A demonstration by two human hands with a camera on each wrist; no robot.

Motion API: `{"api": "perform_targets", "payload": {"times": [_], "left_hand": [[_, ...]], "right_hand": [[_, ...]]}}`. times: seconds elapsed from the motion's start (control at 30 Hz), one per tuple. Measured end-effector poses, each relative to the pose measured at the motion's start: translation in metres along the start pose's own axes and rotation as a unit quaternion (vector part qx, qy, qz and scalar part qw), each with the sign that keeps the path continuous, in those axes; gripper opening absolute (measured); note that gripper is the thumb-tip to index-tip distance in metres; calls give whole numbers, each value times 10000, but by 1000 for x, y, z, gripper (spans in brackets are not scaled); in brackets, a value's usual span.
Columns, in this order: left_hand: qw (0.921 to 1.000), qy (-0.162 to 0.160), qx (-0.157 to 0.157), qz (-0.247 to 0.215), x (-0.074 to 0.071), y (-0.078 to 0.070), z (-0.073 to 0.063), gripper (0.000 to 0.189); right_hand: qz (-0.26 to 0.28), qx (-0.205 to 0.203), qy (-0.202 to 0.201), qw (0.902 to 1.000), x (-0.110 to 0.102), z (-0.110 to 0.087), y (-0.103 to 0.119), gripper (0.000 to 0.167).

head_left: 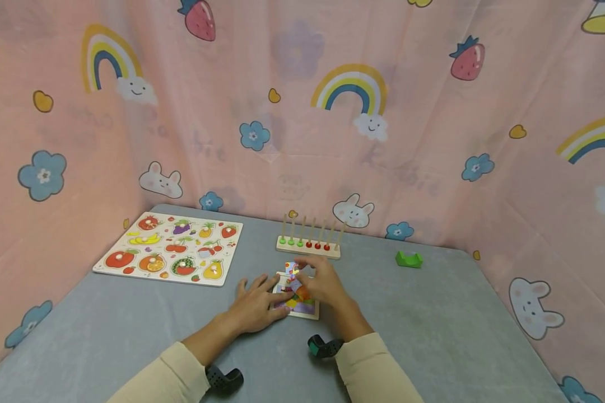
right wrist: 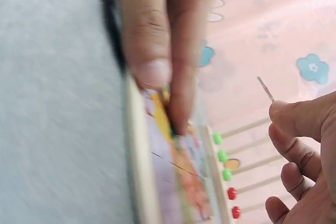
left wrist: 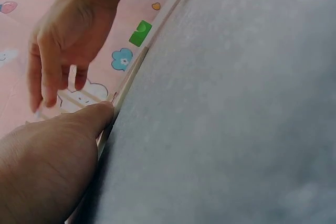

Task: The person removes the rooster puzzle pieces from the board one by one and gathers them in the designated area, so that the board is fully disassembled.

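Grey tabletop (head_left: pixel 448 330), pink printed curtain (head_left: pixel 302 168) behind
Mid-table, a small rectangular wooden picture puzzle (head_left: pixel 303 308); behind it, a wooden peg rack of green and red beads (head_left: pixel 307 249); over left, a white rectangular fruit board (head_left: pixel 168 252); off right, a notched green block (head_left: pixel 409 261).

beige long sleeves (head_left: pixel 380 374), cuffs (head_left: pixel 194 362) ending behind each wrist, curved black wrist unit (head_left: pixel 227 380) behind left hand (head_left: pixel 258 307), similar black unit (head_left: pixel 329 349) behind right hand (head_left: pixel 325 281), green patch (head_left: pixel 313 348) on its end
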State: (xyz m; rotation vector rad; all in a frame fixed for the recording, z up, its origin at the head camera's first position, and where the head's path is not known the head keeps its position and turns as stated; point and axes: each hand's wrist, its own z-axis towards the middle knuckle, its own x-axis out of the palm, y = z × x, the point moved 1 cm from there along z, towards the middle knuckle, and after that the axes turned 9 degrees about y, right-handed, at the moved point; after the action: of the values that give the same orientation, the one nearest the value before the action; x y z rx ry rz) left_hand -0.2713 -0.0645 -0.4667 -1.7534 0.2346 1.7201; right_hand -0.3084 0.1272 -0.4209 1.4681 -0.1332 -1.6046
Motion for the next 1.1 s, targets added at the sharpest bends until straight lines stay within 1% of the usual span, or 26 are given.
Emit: {"api": "perform_targets", "payload": {"times": [0.2, 0.3, 0.47, 0.63, 0.83, 1.1], "left_hand": [[10000, 59, -41, -35, 0, 0, -1, 42], [9999, 86, -82, -51, 0, 0, -2, 42], [9999, 125, -78, -41, -1, -1, -2, 42], [9999, 138, -48, -62, 0, 0, -2, 42], [9999, 108, -20, -121, 1, 0, -1, 42], [9999, 97, -6, -117, 2, 2, -1, 42]], "right_hand": [[141, 241, -99, 9996, -17, -7, 5, 31], [108, 239, -165, 9995, -26, -10, 6, 31], [-50, 116, -378, 9992, -40, -17, 10, 32], [-148, 160, -464, 9987, -52, -22, 12, 34], [-180, 63, -559, 9983, -68, -29, 4, 36], [-252, 291, -697, 9968, -84, -38, -8, 36]]}}
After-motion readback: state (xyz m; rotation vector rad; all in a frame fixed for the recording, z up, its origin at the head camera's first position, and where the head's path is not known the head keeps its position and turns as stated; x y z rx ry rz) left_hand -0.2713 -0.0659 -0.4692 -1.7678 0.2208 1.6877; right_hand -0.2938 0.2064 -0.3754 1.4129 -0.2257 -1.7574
